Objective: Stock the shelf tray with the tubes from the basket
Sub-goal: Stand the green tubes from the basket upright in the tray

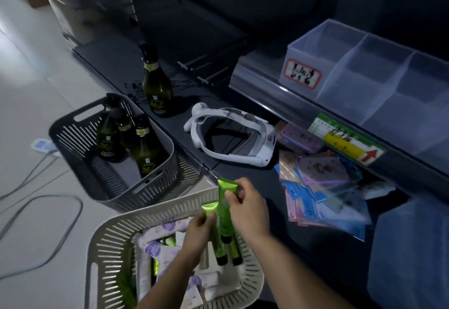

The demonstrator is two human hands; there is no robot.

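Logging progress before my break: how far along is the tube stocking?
Nothing stocked yet: the clear tray shows empty compartments. In hand: left hand and right hand each grip green tubes above the white basket. Left: carrying them over.

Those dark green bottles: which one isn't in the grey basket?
The lone bottle standing upright on the dark shelf behind the grey basket; the other three stand inside it.

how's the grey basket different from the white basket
The grey basket is dark and holds upright dark bottles; the white basket is pale and holds tubes and white packets. Both hands, left and right, grip green tubes over the white one; none are at the grey one. Both have slotted walls.
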